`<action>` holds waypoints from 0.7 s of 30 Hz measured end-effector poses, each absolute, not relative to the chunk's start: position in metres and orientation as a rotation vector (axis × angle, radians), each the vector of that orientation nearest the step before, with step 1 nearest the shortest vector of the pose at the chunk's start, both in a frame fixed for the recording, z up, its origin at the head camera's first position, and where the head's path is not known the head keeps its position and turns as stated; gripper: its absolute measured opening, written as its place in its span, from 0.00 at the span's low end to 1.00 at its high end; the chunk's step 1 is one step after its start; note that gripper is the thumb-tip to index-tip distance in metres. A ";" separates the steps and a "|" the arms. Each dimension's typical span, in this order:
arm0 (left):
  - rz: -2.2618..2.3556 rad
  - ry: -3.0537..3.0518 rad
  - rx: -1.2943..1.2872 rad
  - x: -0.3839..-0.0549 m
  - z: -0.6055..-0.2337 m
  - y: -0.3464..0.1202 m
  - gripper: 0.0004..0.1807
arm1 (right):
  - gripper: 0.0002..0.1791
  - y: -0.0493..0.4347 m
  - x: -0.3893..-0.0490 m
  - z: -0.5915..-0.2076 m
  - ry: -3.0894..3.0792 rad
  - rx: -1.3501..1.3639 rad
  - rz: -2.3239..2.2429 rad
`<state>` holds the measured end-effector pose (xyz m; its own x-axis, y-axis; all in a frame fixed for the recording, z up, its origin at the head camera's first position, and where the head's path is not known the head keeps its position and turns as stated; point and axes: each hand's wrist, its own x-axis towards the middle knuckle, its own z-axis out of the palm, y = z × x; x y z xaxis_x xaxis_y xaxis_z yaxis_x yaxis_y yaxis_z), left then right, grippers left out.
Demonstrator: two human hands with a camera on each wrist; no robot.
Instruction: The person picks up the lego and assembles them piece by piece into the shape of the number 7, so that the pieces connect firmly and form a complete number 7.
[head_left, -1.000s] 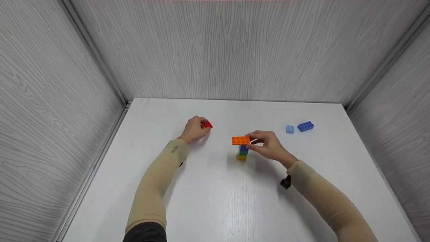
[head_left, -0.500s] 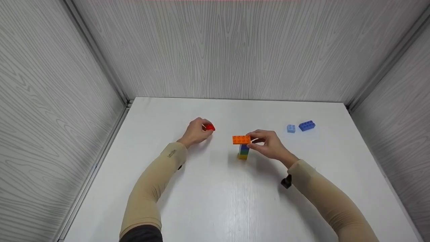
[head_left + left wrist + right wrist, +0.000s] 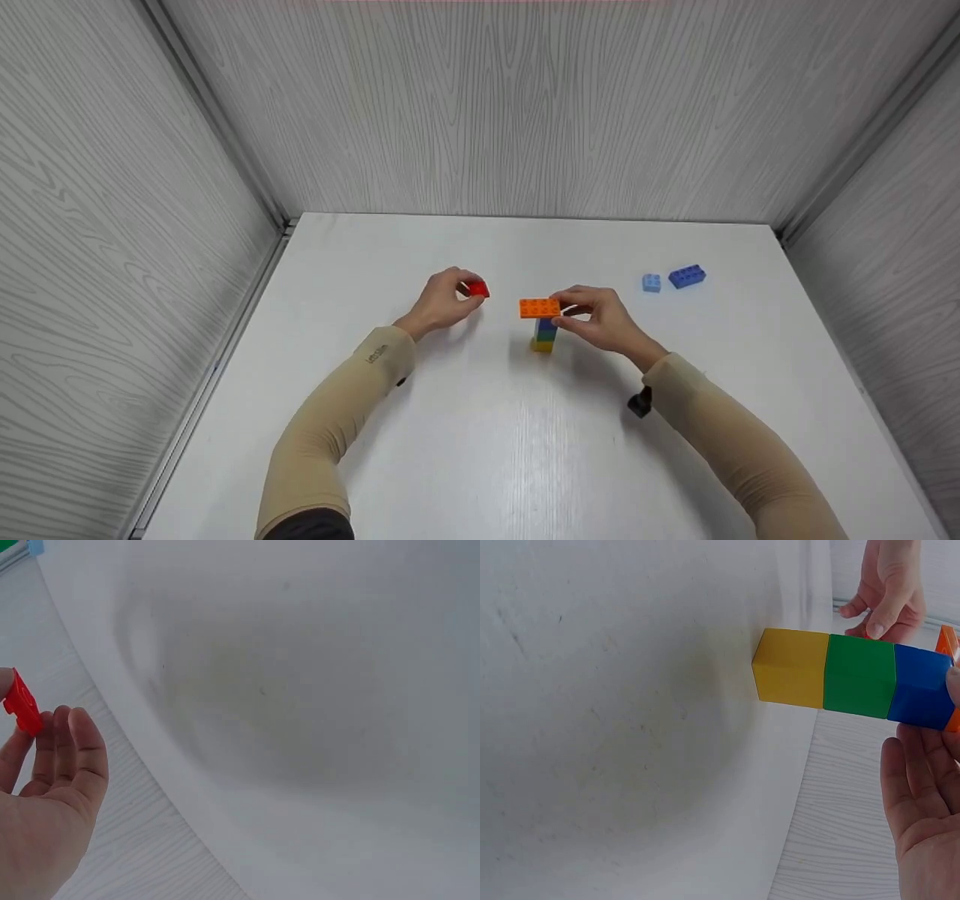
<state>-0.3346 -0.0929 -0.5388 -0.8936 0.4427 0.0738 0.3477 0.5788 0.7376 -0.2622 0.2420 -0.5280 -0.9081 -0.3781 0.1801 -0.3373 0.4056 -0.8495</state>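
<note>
Between its thumb and fingers, my left hand (image 3: 441, 304) pinches a small red toy brick (image 3: 478, 289), raised over the table left of the stack. My right hand (image 3: 606, 324) grips the right end of an orange brick (image 3: 539, 308) with two rows of studs. That brick lies flat across the top of a small tower, sticking out to the left. In the right wrist view the tower shows a yellow brick (image 3: 791, 667) at the bottom, a green brick (image 3: 860, 676) above it and a blue brick (image 3: 922, 686) under the orange one.
A light blue brick (image 3: 651, 283) and a longer dark blue brick (image 3: 687, 276) lie at the back right of the white table (image 3: 450, 450). Wood-grained panels (image 3: 480, 112) stand around the table's back and sides.
My left hand has moved right and a little nearer, carrying the red brick toward the tower. My right hand stays at the orange brick, and the tower stands as before.
</note>
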 end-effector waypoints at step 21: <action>1.385 2.542 0.826 -0.297 -0.523 -0.077 0.16 | 0.21 0.243 -0.259 -0.526 2.607 -0.627 -1.555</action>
